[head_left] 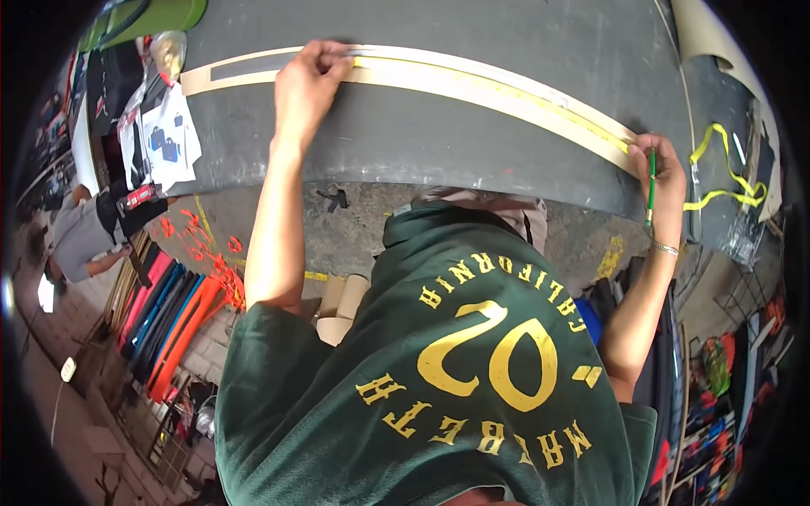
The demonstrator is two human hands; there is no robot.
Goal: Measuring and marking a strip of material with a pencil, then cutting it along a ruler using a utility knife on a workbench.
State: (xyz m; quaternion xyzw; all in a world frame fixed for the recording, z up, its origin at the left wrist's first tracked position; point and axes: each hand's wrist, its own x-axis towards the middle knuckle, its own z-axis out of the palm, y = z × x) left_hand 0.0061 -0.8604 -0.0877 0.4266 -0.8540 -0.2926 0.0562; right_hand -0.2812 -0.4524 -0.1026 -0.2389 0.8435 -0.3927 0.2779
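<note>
Nearest the camera, a dark green shirt with yellow print is seen from above, filling the lower middle of the view. Both bare forearms are stretched away from it toward a wide grey sheet laid across the upper part of the view, and every place below is given from that sheet.

Just below the sheet's near edge, rough grey ground with yellow marks is seen. Left of the sheet, rolls of coloured material in pink, blue and orange are stacked, and a second person in a grey top is bent there. At the sheet's left end, white papers with blue pictures are spread.

On the sheet itself, a long pale wooden strip is laid in a curve from its upper left toward its right edge, with a yellow measuring tape run along it. The right hand is closed around a green pencil at the strip's right end, its fingers pressed on the wood. The left hand is set farther up the sheet, with fingertips pinched down on the strip and tape near the left end.

Beyond the sheet's right edge, a loose yellow strap is lying.
</note>
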